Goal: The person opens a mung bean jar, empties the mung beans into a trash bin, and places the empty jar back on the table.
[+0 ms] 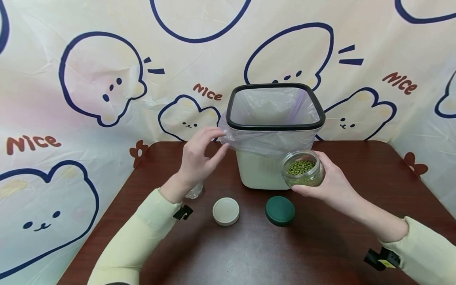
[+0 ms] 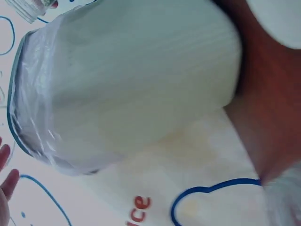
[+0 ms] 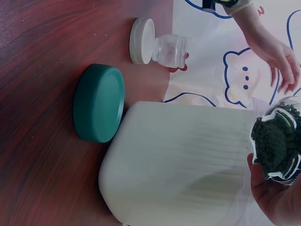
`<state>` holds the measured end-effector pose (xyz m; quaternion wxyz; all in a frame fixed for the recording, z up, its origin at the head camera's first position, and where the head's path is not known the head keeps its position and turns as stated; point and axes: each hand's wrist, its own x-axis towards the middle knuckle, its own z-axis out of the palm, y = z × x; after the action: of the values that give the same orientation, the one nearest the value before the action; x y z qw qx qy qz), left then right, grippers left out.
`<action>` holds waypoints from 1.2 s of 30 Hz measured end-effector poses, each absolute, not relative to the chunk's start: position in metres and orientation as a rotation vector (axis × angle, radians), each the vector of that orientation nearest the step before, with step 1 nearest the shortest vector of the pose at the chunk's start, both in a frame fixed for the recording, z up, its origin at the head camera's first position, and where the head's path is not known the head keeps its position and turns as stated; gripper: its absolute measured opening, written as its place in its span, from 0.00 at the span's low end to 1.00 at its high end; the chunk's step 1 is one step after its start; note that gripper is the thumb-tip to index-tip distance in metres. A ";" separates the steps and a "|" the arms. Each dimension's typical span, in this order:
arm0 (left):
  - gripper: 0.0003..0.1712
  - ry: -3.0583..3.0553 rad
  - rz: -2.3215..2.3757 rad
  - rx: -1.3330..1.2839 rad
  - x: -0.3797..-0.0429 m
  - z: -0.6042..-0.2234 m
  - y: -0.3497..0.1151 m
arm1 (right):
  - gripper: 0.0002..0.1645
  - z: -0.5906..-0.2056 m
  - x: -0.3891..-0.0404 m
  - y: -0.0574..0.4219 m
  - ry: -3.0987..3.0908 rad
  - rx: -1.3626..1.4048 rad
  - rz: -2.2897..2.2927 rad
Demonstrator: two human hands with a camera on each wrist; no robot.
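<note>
My right hand [image 1: 333, 178] grips a clear glass jar [image 1: 313, 180] with green mung beans [image 1: 301, 167] inside. The jar has no lid on and its mouth tips toward the head camera, in front of the bin's right side. My left hand [image 1: 201, 156] is raised at the bin's left, fingers extended and thumb apart, with nothing between them. Its fingertips are close to the plastic bag [image 1: 270, 140] lining the pale trash bin [image 1: 261, 170]. In the right wrist view the jar's bottom [image 3: 275, 146] shows dark with beans.
On the brown table [image 1: 235, 253] lie a white lid [image 1: 226, 211] and a green lid [image 1: 280, 210]. A small clear jar [image 3: 170, 50] stands behind the white lid, partly hidden by my left wrist in the head view. A printed curtain [image 1: 107, 158] hangs behind. The bin has a black rim [image 1: 276, 127].
</note>
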<state>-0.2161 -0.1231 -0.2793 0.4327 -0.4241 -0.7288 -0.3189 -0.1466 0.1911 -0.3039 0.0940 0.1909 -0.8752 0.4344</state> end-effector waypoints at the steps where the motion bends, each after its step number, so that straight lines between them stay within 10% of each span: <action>1: 0.14 -1.789 -0.760 -1.073 -0.217 -0.275 -0.119 | 0.46 -0.304 -0.147 0.191 -2.595 0.566 1.291; 36: 0.32 -1.721 -0.414 -0.982 -0.273 -0.267 -0.058 | 0.45 -0.292 -0.149 0.206 -2.422 0.533 1.303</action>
<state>-0.2731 -0.0583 -0.2675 0.5303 -0.4113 -0.7208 -0.1733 -0.1493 0.2055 -0.2916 0.1694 0.1874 -0.8521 0.4583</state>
